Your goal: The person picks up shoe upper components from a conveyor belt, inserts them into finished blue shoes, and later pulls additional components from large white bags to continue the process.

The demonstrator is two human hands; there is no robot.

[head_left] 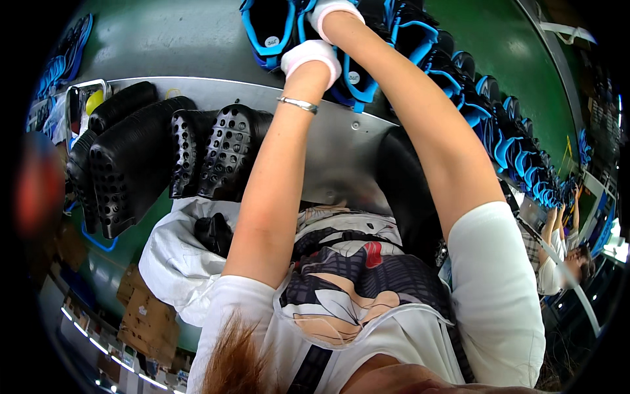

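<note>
Both my arms reach forward to the top edge of the view, over black shoes with bright blue linings. My left hand, in a white glove, is at the near side of the row, between a shoe with a round pale sticker and another stickered shoe. Just beyond it, my right hand, also in a white glove, lies over the shoes and is partly cut off by the top edge. The fingers of both hands are hidden, so what they hold, if anything, does not show.
A long row of blue-lined shoes runs right along the green surface. On the metal ledge at left stand several black ribbed, boot-like forms with holes. Cardboard is lower left; other people are far right.
</note>
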